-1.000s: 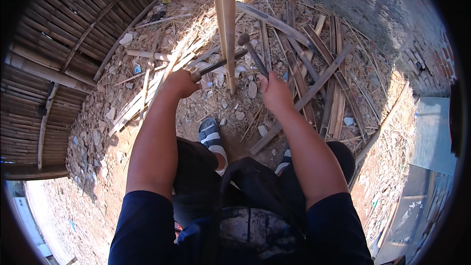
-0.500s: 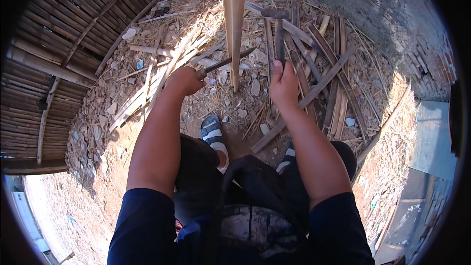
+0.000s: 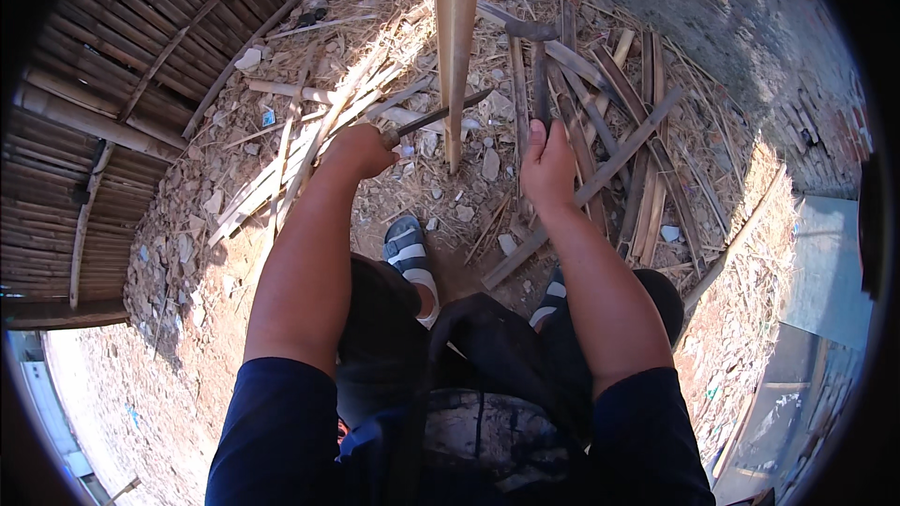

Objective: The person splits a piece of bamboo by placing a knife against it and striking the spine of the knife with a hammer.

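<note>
My left hand (image 3: 360, 151) is closed around the handle of a long-bladed knife (image 3: 420, 121). Its dark blade crosses an upright bamboo pole (image 3: 457, 33) near the pole's lower end and sticks out on the far side. Whether the blade sits in the bamboo or only against it, I cannot tell. In my right hand (image 3: 548, 164) is a hammer (image 3: 541, 75), gripped by its shaft with the thumb along it. The hammer's head is raised just right of the pole, apart from both pole and blade.
Several split strips of wood or bamboo (image 3: 647, 150) lie piled to the right, and paler strips (image 3: 281, 169) lie to the left. Rubble and straw cover the ground. A slatted bamboo wall (image 3: 84, 169) stands left, a brick wall (image 3: 731, 47) right. My sandalled foot (image 3: 406, 248) is below the pole.
The pole has shifted slightly right in view, with the knife still across it. My right hand and the hammer have moved a little lower and to the right.
</note>
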Demonstrator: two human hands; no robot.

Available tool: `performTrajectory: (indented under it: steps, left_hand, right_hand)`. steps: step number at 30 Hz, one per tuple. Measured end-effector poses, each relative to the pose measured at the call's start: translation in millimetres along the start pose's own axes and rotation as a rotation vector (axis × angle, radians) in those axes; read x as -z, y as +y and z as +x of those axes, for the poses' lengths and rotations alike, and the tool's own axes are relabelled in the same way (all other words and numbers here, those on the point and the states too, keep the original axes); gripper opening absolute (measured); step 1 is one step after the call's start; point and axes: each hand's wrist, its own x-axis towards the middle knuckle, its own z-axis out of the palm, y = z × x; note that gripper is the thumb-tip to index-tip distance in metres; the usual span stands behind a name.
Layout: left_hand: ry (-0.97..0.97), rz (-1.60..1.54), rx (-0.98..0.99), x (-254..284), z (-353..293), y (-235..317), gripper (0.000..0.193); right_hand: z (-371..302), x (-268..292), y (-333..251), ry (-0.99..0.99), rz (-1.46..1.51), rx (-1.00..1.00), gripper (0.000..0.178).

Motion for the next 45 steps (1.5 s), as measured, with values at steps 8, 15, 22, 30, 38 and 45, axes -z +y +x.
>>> performTrajectory:
  steps: [8, 15, 22, 30, 38, 45]
  left_hand:
    - [-0.027, -0.024, 0.053, -4.8, -0.7, -3.5, 0.049]
    - [-0.029, 0.021, -0.008, -8.5, 3.8, -2.0, 0.044]
    - [-0.041, 0.029, -0.008, -13.4, 7.6, -9.8, 0.045]
    - [-0.033, -0.052, 0.054, -0.8, -5.0, 2.5, 0.051]
    - [0.007, -0.067, 0.058, -10.6, 1.8, -4.3, 0.056]
    - [0.005, -0.034, 0.044, -15.8, 5.4, -1.5, 0.047]
  right_hand:
    - [14.1, -11.8, 26.1, -0.149, -0.108, -0.044, 0.047]
    - [13.8, 9.0, -14.2, 0.192, 0.191, 0.001, 0.044]
    - [-4.1, -35.6, 42.2, -0.237, -0.153, -0.112, 0.049]
    - [16.4, 3.3, -14.3, 0.094, 0.252, -0.074, 0.051]
    - [-7.4, -37.2, 38.2, -0.221, -0.159, -0.144, 0.048]
    - [18.1, 7.8, -20.3, 0.164, 0.197, -0.033, 0.048]
